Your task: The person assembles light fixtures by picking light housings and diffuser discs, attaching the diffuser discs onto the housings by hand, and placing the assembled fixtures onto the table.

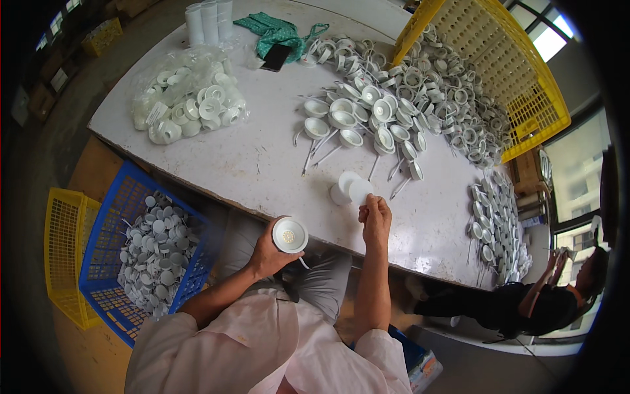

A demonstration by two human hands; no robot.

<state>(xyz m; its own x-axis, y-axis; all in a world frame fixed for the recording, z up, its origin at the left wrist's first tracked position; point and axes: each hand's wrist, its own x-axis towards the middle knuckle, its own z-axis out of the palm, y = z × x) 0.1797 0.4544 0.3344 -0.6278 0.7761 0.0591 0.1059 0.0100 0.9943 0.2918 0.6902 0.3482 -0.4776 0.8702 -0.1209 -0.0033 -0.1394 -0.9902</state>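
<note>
My left hand (pixel 266 257) is closed around a round white downlight (pixel 297 247), held just off the table's near edge. Its open face is turned up, showing a cluster of small yellowish LEDs inside, and a short white wire hangs below. Between the fingertips of my right hand (pixel 377 220) is a thin white disc (pixel 360 190), pinched by its edge. A short stack of similar white discs (pixel 341 191) stands on the table right beside it, partly overlapped by the disc.
Several downlight cups (pixel 343 119) lie on the white table (pixel 262 171), before a yellow crate (pixel 535 85) spilling white rings. A bag of white cups (pixel 190 105), green cloth (pixel 275 31) and phone (pixel 276 57) lie left. A blue crate (pixel 98 262) holds finished-looking lights. Another person (pixel 545 302) is at right.
</note>
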